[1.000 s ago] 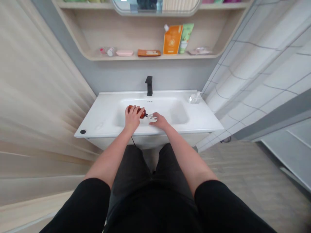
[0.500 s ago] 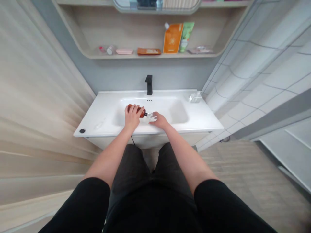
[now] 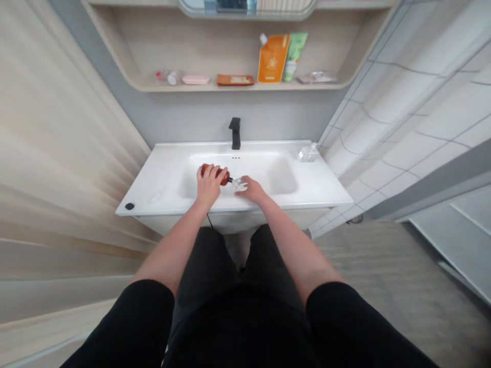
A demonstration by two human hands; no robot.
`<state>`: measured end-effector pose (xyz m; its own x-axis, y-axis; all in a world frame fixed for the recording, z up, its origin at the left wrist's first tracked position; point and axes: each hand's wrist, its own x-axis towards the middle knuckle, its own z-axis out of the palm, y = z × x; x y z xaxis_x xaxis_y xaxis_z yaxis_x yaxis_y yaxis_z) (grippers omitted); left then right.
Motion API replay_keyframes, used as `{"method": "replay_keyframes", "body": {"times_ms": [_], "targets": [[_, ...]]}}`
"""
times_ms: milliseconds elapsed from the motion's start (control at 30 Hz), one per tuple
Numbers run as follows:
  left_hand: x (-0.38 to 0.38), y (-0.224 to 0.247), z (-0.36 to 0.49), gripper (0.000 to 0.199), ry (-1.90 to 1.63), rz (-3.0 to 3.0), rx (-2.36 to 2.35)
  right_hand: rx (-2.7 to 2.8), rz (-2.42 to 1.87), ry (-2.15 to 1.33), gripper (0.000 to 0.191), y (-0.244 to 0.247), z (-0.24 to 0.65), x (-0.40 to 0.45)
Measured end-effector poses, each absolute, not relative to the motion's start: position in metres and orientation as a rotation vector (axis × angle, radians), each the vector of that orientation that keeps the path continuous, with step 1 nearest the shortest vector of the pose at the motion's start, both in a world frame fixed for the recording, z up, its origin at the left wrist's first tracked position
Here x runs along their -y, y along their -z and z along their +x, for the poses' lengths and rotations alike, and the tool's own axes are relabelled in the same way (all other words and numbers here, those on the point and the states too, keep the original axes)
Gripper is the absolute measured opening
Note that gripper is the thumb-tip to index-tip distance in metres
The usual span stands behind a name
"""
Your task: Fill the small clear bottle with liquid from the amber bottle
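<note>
Over the white sink basin [image 3: 278, 171], my left hand [image 3: 209, 183] is closed around an amber bottle [image 3: 224, 177]. The bottle lies tilted nearly on its side, its dark neck pointing right. That neck meets the mouth of a small clear bottle [image 3: 240, 184], which my right hand [image 3: 252, 190] grips from the right side. Part of the clear bottle is hidden behind the fingers. Whether liquid is flowing between the two is too small to tell.
A black faucet [image 3: 235, 134] rises behind the basin. Clear containers [image 3: 308, 153] stand at the counter's right; a black round cap-like piece [image 3: 129, 206] lies front left. Above, a shelf [image 3: 184, 88] holds an orange pouch [image 3: 273, 59], a green tube [image 3: 294, 57] and small items.
Both hands and the two bottles stay in almost the same place. The view has shifted very slightly.
</note>
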<state>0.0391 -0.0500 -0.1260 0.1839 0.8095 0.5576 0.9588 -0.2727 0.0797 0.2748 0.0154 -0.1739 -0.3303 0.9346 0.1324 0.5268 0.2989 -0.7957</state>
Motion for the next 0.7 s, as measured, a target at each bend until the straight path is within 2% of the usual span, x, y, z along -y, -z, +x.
{"method": "replay_keyframes", "body": {"times_ms": [700], "targets": [[0.0492, 0.1259, 0.0391, 0.063, 0.746, -2.178, 1.686, 1.987, -1.295, -0.862, 0.068, 0.1721, 0.2740, -0.0148]]}}
